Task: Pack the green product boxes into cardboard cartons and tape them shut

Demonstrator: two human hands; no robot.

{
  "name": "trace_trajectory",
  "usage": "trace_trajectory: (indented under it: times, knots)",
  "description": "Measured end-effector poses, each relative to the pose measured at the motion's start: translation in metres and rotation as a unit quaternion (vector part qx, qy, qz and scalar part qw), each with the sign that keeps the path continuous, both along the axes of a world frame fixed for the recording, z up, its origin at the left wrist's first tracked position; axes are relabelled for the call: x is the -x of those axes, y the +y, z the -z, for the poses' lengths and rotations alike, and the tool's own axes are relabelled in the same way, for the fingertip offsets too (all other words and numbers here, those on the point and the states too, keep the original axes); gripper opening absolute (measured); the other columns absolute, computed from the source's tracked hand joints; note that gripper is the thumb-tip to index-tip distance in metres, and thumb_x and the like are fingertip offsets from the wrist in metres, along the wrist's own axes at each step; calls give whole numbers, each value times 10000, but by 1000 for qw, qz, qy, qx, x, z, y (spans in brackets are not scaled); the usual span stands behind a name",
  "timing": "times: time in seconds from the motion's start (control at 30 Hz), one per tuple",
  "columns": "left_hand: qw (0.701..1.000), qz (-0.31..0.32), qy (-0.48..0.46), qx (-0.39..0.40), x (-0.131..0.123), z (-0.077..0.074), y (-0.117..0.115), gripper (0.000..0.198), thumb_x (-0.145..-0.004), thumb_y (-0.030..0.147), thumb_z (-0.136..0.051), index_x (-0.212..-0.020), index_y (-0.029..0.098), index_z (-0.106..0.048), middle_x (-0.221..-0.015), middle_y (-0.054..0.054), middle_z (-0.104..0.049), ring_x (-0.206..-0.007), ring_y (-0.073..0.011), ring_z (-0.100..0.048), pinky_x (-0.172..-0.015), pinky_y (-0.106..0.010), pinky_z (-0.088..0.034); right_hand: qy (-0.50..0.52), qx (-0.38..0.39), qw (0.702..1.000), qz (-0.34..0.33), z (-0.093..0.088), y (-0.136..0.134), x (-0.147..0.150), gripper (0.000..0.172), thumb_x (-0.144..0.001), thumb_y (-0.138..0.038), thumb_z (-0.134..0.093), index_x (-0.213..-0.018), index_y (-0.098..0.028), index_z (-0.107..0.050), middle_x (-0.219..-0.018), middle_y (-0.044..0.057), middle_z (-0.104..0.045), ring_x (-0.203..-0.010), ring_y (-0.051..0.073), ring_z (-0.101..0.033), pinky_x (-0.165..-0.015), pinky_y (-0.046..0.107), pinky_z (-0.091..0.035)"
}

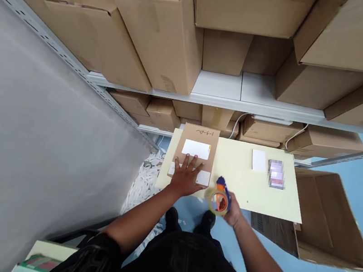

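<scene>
A flat brown cardboard box (198, 134) lies at the left end of the pale yellow table (232, 181), with white labels and handwriting on its top. My left hand (187, 177) rests on the box, fingers spread, covering part of the lower labels. In my right hand (232, 212) is a tape dispenser (219, 198), blue and orange, with a roll of tape on it. It is held at the table's front edge, to the right of the box and apart from it.
Shelves (214, 101) packed with cardboard boxes (162, 36) rise behind the table. A white pad (259, 160) and a blurred purple item (276, 174) lie on its right part. A large open carton (330, 219) stands at the right. White paper strips (142, 185) litter the floor at left, beside a wall.
</scene>
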State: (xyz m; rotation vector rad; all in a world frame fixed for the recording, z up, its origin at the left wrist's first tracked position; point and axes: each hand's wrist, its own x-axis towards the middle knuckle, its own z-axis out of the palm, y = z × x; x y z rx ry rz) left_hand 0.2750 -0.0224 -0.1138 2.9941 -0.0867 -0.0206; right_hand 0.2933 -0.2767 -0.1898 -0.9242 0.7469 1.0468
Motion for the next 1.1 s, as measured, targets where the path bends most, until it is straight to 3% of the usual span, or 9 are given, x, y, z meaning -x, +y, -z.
trace_trajectory:
  times: [0.13,0.27,0.37,0.47,0.6,0.7,0.93,1.0,1.1]
  knots:
    - [996,-84,-6,29,-7,3,-45,1030,-831,816,-552,-1642,252,-260,-1726,-151,-146,-1568,-495,16,-1156,-798,66,37,-32,992,118,5,24,72,371,-925,-506,-485,-953,-213,-711,-834,55,-782,-771,241,-738,-721,353,-614]
    - [998,-28,46,42,12,-5,-51,1086,-817,819,-569,-1639,182,-256,-1712,-204,-165,-1567,-478,-82,-1187,-746,-93,24,-6,989,146,2,25,41,423,-926,-531,-440,-974,-209,-710,-822,62,-776,-783,249,-734,-696,355,-608]
    - [986,135,91,40,24,-14,-16,1176,-720,840,-669,-1635,212,-280,-1712,-175,-197,-1557,-445,-172,-1196,-650,-217,6,21,997,75,-3,7,-12,425,-926,-520,-429,-969,-194,-698,-797,75,-760,-767,244,-722,-693,364,-609]
    - [963,249,101,17,18,-20,26,1030,-784,757,-690,-1626,300,-311,-1707,-96,-258,-1551,-392,-230,-1233,-589,-193,-3,59,998,-11,-7,1,-60,372,-922,-482,-479,-964,-172,-682,-764,81,-743,-708,233,-704,-680,369,-611]
    - [970,237,46,-16,-1,-17,42,923,-865,764,-583,-1620,295,-335,-1712,-91,-241,-1583,-398,-127,-1249,-658,-12,-11,100,994,-41,-12,16,-96,345,-898,-482,-545,-935,-166,-676,-718,72,-725,-627,227,-678,-600,349,-595]
    - [980,194,19,-24,-6,-11,31,935,-879,795,-516,-1630,275,-312,-1711,-97,-242,-1590,-392,-98,-1245,-678,26,-26,104,994,-26,-15,23,-87,363,-908,-513,-523,-950,-187,-677,-754,60,-739,-647,218,-686,-591,326,-590]
    - [983,184,14,-10,-2,-6,21,963,-873,795,-528,-1641,269,-282,-1727,-80,-186,-1597,-379,-72,-1260,-657,32,-31,91,992,-81,-12,-23,27,395,-922,-551,-498,-864,-202,-674,-737,53,-734,-649,207,-694,-646,314,-593]
    - [980,198,19,-5,-2,-6,22,972,-867,795,-541,-1642,271,-277,-1728,-72,-180,-1598,-376,-65,-1258,-657,51,-58,117,980,-152,-14,-34,28,383,-908,-551,-541,-864,-197,-679,-774,61,-751,-671,204,-700,-650,301,-579]
    - [979,204,26,-4,-2,-6,20,980,-854,781,-579,-1639,272,-286,-1724,-81,-195,-1596,-383,-71,-1253,-660,62,-105,172,931,-305,-21,-38,-14,361,-898,-516,-579,-835,-177,-688,-735,68,-745,-634,198,-674,-617,293,-538]
